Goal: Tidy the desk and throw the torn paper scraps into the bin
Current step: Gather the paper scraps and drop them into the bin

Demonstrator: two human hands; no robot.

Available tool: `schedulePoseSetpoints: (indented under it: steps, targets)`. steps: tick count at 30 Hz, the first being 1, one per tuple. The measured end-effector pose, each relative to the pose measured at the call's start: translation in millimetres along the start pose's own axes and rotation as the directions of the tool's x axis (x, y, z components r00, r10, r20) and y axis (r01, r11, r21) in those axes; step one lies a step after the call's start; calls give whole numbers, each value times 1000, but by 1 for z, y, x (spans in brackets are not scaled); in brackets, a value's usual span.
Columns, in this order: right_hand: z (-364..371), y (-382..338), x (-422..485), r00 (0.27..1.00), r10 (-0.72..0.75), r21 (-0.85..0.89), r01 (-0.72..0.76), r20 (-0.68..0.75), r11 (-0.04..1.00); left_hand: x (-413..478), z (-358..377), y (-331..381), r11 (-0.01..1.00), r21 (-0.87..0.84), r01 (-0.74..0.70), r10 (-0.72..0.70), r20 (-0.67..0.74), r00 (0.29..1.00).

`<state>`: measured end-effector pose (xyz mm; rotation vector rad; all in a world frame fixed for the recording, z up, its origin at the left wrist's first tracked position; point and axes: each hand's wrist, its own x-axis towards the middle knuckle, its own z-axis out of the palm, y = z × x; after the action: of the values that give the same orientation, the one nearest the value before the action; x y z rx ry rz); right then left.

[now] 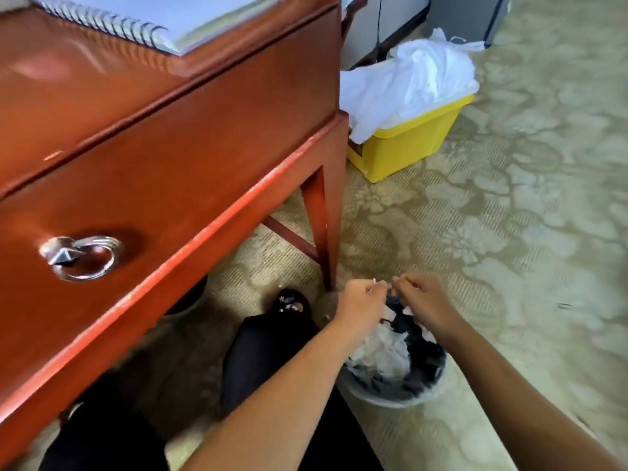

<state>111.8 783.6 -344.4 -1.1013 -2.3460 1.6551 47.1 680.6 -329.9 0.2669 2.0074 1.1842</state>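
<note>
Along the left side stands a red-brown desk (204, 107), with the edge of its top running up to the right. A spiral notebook (142, 18) lies on that top at the upper edge of the view. Below it is a drawer (153, 198) front with a metal ring pull (81, 258) hanging against the wood, blurred. Under the desk, near the bottom, are the person's legs (268, 348) in black, and one dark shoe (293, 300) rests on the carpet (509, 232) just beside the desk leg.

To the right of the shoe, both bare forearms reach forward over a round bin (390, 402) that sits on the carpet near the desk leg. The left hand (360, 300) is over the bin's far rim with its fingers curled narrow, pinching a small white scrap (373, 282) at the fingertips. The right hand (418, 297) is just beside it, almost touching, with its fingers also curled in. Whether it holds anything I cannot tell. Inside the bin, crumpled white scraps (384, 355) lie on dark contents.

Further back and to the right, well apart from the bin, a yellow box (407, 147) stands on the carpet by the desk's corner, with a white sheet (414, 83) bunched over its top.
</note>
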Motion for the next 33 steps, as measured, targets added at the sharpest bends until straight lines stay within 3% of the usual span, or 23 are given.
schedulePoseSetpoints:
  steps: [7,12,15,20,23,27,33]
  targets:
    - [7,66,32,971,238,27,-237,-30,971,40,42,-35,962,235,135,-129,-44,991]
    - [21,99,45,939,344,17,-344,-14,939,61,45,-57,962,104,254,-243,-109,964]
    - [26,109,49,932,363,-12,-363,1,932,74,51,-72,948,33,318,-316,-54,947]
    - [27,111,51,927,370,-37,-368,62,929,85,57,-84,922,178,343,-359,65,931]
    - [23,106,51,933,355,-51,-353,56,934,82,53,-83,906,290,309,-351,105,931]
    - [14,94,49,948,306,-161,-289,90,944,72,35,-68,866,474,158,-268,173,948]
    - [-5,31,41,974,155,-337,-92,165,937,41,-12,-15,826,561,-47,-129,269,955]
